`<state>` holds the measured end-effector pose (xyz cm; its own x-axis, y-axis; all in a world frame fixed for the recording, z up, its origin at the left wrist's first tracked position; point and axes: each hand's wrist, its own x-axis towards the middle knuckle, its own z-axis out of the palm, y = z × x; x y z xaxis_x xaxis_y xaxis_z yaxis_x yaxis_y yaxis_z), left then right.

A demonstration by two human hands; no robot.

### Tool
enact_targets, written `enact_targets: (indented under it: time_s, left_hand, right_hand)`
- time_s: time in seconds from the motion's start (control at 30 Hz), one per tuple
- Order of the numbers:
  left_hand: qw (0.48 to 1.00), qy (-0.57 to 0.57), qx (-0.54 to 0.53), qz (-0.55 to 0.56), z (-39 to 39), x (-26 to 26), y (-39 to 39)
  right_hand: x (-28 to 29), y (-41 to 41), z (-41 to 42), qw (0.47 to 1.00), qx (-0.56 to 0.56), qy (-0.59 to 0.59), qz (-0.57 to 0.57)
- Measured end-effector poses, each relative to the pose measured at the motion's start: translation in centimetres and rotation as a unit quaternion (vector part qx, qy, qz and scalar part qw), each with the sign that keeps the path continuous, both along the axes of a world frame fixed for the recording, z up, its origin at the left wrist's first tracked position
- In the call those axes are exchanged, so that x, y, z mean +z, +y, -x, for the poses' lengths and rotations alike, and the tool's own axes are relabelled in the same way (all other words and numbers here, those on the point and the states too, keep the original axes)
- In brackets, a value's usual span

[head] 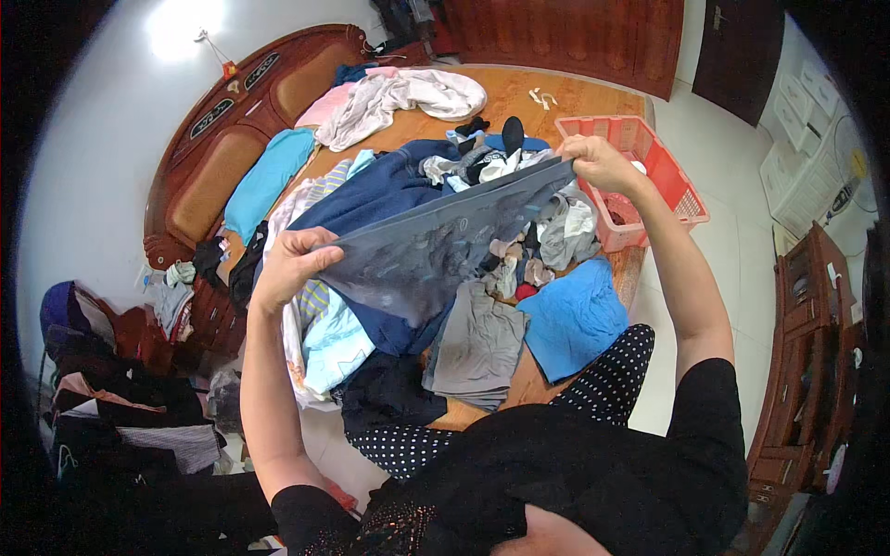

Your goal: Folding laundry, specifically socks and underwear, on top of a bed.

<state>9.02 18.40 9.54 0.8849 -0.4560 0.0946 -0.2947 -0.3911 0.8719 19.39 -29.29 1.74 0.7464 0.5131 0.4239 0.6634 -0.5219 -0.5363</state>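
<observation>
A dark grey cloth garment (431, 243) is stretched taut in the air between my hands. My left hand (295, 264) pinches one corner of it, thumb on top. At the opposite corner, higher up and to the right, my right hand (601, 163) grips the edge. Under the garment lie dark blue trousers (389, 187) and a heap of small clothes, socks among them. Nearer my body, a folded grey garment (480, 347) lies beside a blue cloth garment (577, 316). A pale blue printed garment (337, 340) is below my left hand.
A pink plastic basket (674, 181) stands at the bed's right edge. The wooden bed (514, 90) also bears a whitish garment (445, 94) and a turquoise garment (271, 181) near the headboard (215, 160). Dark clothes are piled at lower left; a wooden cabinet (799, 361) stands at right.
</observation>
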Motion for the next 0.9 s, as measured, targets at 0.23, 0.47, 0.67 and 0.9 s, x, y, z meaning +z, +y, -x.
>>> enact_targets:
  time_s: [0.23,0.47,0.67,0.9]
  left_hand:
    - [0.994,-0.1,0.019,-0.04,-0.8,-0.6,-0.1]
    - [0.699,-0.599,0.13,-0.369,0.9,4.2,-3.6]
    - [0.73,-0.528,0.193,-0.389,7.0,-2.3,-5.0]
    - [0.901,-0.283,-0.063,-0.322,5.6,-4.2,-2.2]
  right_hand:
    - [1.3,1.0,1.7,0.995,-0.05,-0.082,0.035]
    - [6.8,2.9,2.6,0.842,-0.2,-0.494,0.087]
    - [2.9,3.1,7.3,0.871,-0.173,-0.459,0.022]
    - [-1.7,-0.6,5.3,0.977,-0.065,-0.156,0.128]
